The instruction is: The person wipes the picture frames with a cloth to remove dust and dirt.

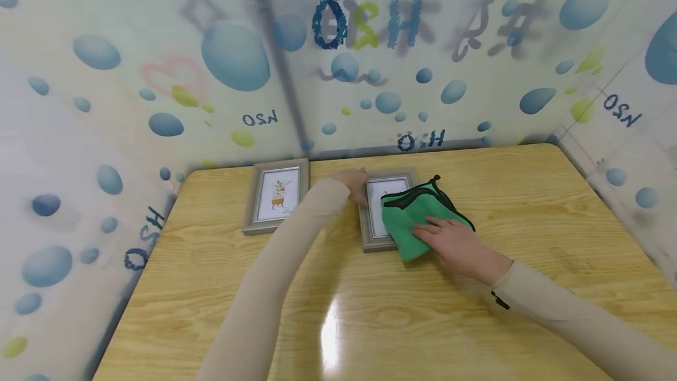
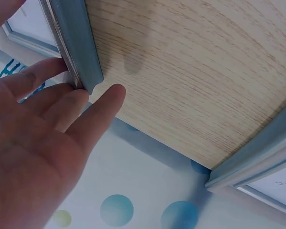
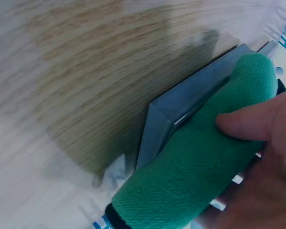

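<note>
A grey picture frame (image 1: 374, 242) lies on the wooden table, its printed picture partly covered by a green cloth (image 1: 407, 222) with black edging. My left hand (image 1: 353, 183) holds this frame by its far left side. In the left wrist view, the fingers (image 2: 52, 102) curl at the frame's corner (image 2: 83, 52). My right hand (image 1: 457, 246) grips the cloth over the right part of the frame. The right wrist view shows the thumb pressing into the folded cloth (image 3: 195, 157), with the frame's edge (image 3: 195, 90) showing beside it. Part of the right fingers is hidden behind the cloth.
A second grey picture frame (image 1: 248, 216), showing a potted plant picture, lies left of my left forearm. The wooden table (image 1: 402, 322) meets a wall (image 1: 328, 104) patterned with blue and green drops at its far edge. Another patterned wall (image 1: 79, 193) runs along the left.
</note>
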A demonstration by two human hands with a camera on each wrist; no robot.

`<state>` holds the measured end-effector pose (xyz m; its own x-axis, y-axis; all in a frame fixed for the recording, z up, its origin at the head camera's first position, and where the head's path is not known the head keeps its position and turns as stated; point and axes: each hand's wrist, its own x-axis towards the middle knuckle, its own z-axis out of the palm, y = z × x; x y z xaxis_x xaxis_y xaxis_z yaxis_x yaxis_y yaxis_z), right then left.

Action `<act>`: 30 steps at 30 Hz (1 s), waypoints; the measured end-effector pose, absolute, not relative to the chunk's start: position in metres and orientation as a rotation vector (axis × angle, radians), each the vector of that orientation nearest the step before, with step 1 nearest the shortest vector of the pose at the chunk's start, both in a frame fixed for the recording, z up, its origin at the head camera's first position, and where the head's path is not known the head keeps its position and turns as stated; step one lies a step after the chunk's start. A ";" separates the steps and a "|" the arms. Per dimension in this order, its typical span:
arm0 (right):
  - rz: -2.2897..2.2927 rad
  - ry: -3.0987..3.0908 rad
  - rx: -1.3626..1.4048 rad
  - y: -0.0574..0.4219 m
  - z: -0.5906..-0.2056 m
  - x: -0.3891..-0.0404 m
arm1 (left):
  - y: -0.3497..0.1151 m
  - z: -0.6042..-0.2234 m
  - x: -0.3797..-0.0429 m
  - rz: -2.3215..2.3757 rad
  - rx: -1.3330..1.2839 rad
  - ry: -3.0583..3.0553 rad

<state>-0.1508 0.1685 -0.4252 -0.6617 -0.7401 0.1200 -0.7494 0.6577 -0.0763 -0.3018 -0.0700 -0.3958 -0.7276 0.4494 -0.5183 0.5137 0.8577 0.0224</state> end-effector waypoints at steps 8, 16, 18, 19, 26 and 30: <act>0.295 -2.644 1.490 0.148 -0.436 -0.154 | -0.076 -0.398 -0.305 -0.123 0.771 2.556; 0.446 -2.515 1.656 0.120 -0.443 -0.165 | -0.080 -0.414 -0.317 -0.121 0.859 2.594; 0.467 -2.514 1.679 0.117 -0.443 -0.169 | -0.081 -0.415 -0.318 -0.120 0.869 2.604; 0.476 -2.508 1.695 0.118 -0.443 -0.171 | -0.081 -0.414 -0.318 -0.122 0.870 2.606; 0.464 -2.544 1.791 0.153 -0.439 -0.182 | -0.078 -0.407 -0.311 -0.136 0.848 2.584; 0.255 -2.575 1.748 0.177 -0.438 -0.182 | -0.078 -0.403 -0.308 -0.125 0.817 2.559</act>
<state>-0.1818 0.1765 -0.4378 -0.3734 -0.9215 0.1071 -0.9245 0.3602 -0.1243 -0.3077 -0.0784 -0.4035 -0.7241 0.5289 -0.4426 0.5696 0.8205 0.0486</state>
